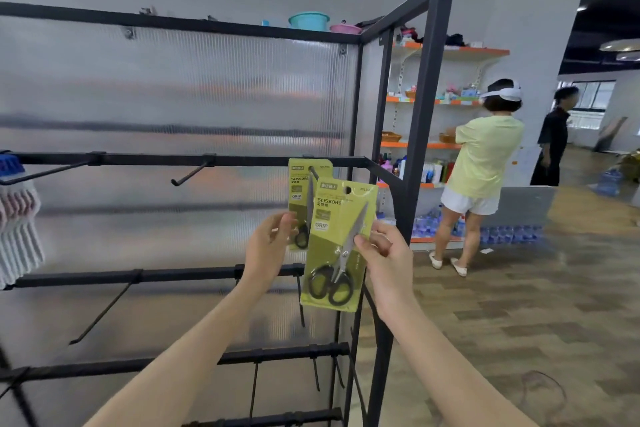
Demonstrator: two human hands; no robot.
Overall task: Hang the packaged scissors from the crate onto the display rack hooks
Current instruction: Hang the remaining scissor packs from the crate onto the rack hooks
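Item: packaged scissors, front pack (337, 246), yellow-green card with black-handled scissors under clear film. Location: held in mid-air before the display rack (429, 87), near its right corner post, slightly tilted. Its hang hole (347, 190) sits at top centre, free of any hook.

Item: packaged scissors, rear pack (300, 191). Location: already on the rack, hung from a hook (313, 173) on the upper crossbar (the hook shows through the card's hole).

Right hand (384, 253): fingers (363, 241) and thumb pinch the right edge of the front pack at mid-height.

Left hand (268, 246): fingers loosely curled beside the lower part of the rear pack; whether they touch it or merely hover beside it cannot be told.

Other stock: empty hooks on the upper bar, one at centre (192, 174), and more on the lower bars. The crate is not in view.

Step in hand, by judgement: bringing the second pack up to be hung, one pack placed so far.

Next move calls for: raising the front pack until its hole meets the hook tip, squaring the card to the hook's line, then sliding it back. The left hand could steady the rear pack so it does not swing.
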